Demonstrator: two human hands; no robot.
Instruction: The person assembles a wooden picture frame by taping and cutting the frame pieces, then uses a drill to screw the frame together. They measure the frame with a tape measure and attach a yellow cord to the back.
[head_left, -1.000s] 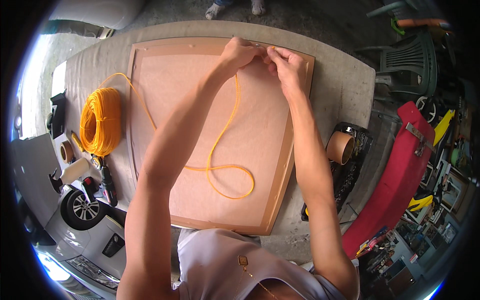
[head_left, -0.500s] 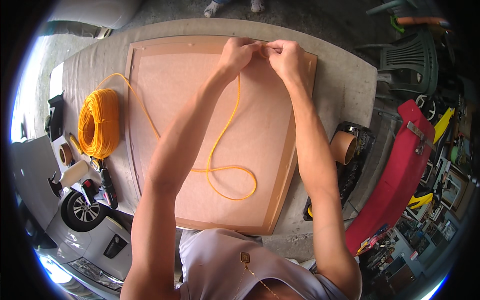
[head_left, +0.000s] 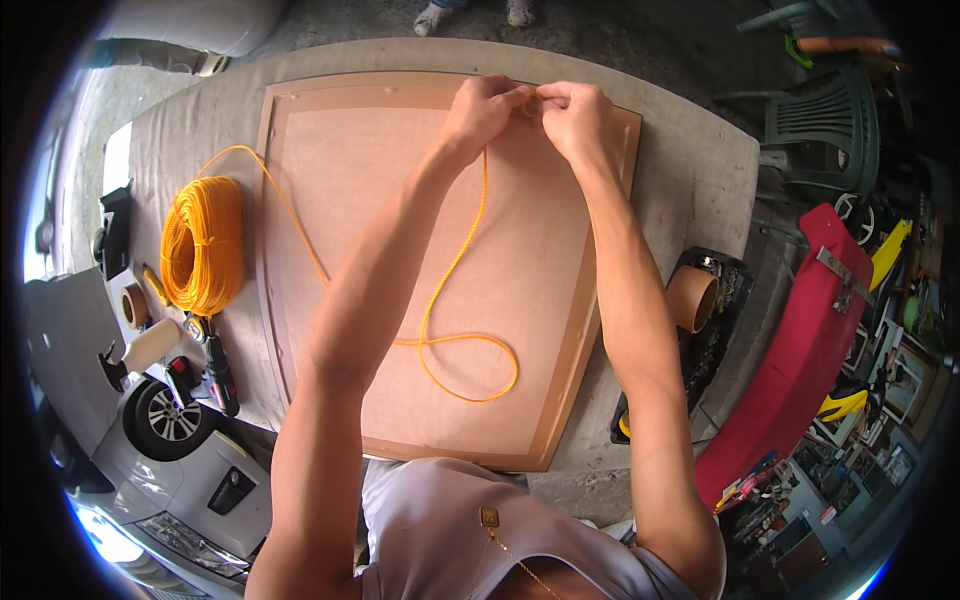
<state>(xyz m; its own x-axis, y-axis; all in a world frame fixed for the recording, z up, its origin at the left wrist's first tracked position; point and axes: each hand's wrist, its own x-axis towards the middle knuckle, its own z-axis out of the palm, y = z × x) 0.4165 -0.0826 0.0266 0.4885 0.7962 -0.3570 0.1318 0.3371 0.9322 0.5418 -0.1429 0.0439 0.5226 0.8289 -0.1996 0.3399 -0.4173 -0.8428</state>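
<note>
A large picture frame [head_left: 400, 270] lies back side up on the table, its paper-covered backing edged with brown tape. At the far edge, right of the middle, my left hand [head_left: 482, 112] and my right hand [head_left: 575, 115] meet with fingers pinched on the end of a yellow cord [head_left: 463, 250]. A small loop of the cord shows between my fingertips; any knot or fixing there is too small to tell. From my left hand the cord runs down the backing, makes a loose loop, passes under my left forearm and reaches the coil of yellow cord [head_left: 202, 245] at left.
Left on the table [head_left: 690, 175] are a cordless drill [head_left: 218, 375], a spray bottle [head_left: 150, 345] and a tape roll [head_left: 134, 306]. At right, a wide brown tape roll [head_left: 692, 298] sits in a black tray [head_left: 720, 320]. A person's shoes [head_left: 435, 18] stand beyond the table; a green chair [head_left: 820, 130] is far right.
Both hands stay at the same spot on the frame's far edge, fingertips shifting slightly on the cord. The whole view has moved a little; the cord's loop lies the same.
</note>
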